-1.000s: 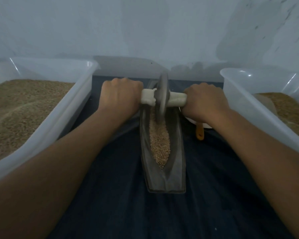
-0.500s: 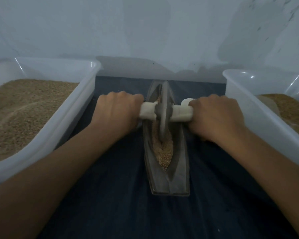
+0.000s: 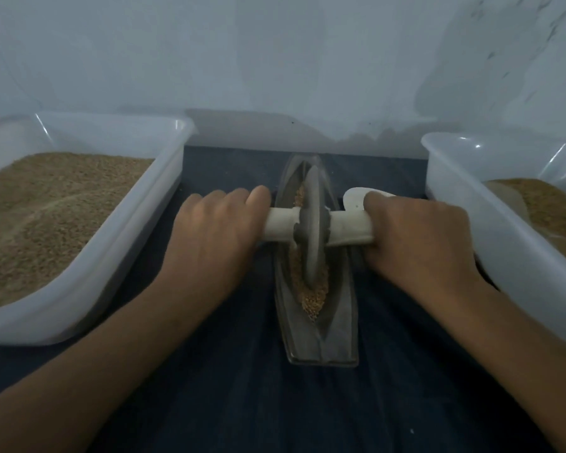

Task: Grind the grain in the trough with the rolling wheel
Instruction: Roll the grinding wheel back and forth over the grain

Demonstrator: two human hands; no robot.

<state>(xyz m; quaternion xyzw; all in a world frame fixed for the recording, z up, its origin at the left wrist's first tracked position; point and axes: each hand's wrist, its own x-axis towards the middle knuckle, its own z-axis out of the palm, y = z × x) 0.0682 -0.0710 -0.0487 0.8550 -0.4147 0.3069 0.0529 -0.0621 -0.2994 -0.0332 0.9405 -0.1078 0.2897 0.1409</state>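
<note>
Grain (image 3: 312,297) lies in a narrow strip along the groove of the trough (image 3: 321,338), heaped toward the near part, with a little showing on the far side of the wheel. Trough is boat-shaped, dark, set lengthwise on the dark blue tabletop (image 3: 242,403), between two translucent tubs. Left tub (image 3: 89,289) holds a deep bed of similar grain; right tub (image 3: 504,256) holds some too, only partly in view.

Rolling wheel (image 3: 311,223) stands upright in the groove, roughly mid-trough, its rim sunk in the grain. A pale axle handle (image 3: 280,228) passes through the hub and sticks out both sides.

Left hand (image 3: 216,237) is wrapped in a fist round the left end of the handle, knuckles up. Right hand (image 3: 419,237) is wrapped the same way round the right end. Both sit close to the hub, just outside the trough walls. A pale rounded object (image 3: 356,197) shows just beyond the right hand; cannot identify it.

Handling judgement: wheel looks like solid metal or stone, so heavy and rigid; its weight should do most of the crushing. Hold belongs on the axle ends, both sides evenly, or the disc may tip and ride up the wall. Grain is loose, dry, light; it will shift away from the rim and could spill over the low near end. Kernels still look whole, so grinding seems early.
</note>
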